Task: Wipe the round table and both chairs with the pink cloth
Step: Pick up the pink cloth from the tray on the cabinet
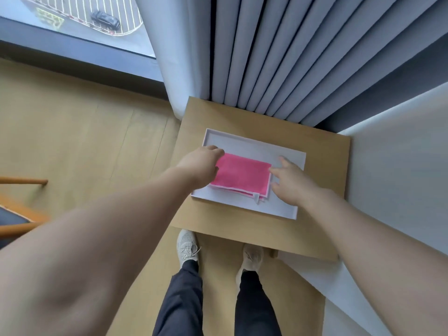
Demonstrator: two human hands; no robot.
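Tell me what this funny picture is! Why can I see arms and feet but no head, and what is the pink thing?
The camera sits on a person's head and looks down, so you see what they see: their own two arms, legs and shoes, but never their head. There is no machine here, only bare hands. In front of them is a small wooden table beside grey curtains. On it lies a flat white tray, and in the tray lies a folded pink cloth for wiping. The left hand touches the cloth's left edge, and the right hand reaches its right edge. Nothing is lifted yet. At the far left, part of a wooden chair shows.
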